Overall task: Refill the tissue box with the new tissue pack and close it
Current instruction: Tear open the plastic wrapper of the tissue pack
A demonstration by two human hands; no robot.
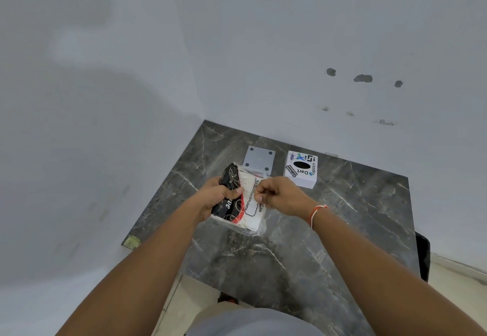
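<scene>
The tissue pack [241,200] is held up just in front of the tissue box [301,169], over the dark marble desk [342,217]. It looks light and soft, its thin plastic wrapper probably slippery and easy to crush, so it is best gripped around the body while the wrapper is torn at an edge. The left hand [217,194] is wrapped around the pack's black end, fingers closed on it. The right hand [276,194] pinches the clear wrapper at the pack's top. A grey plate [259,157] lies flat beside the box.
</scene>
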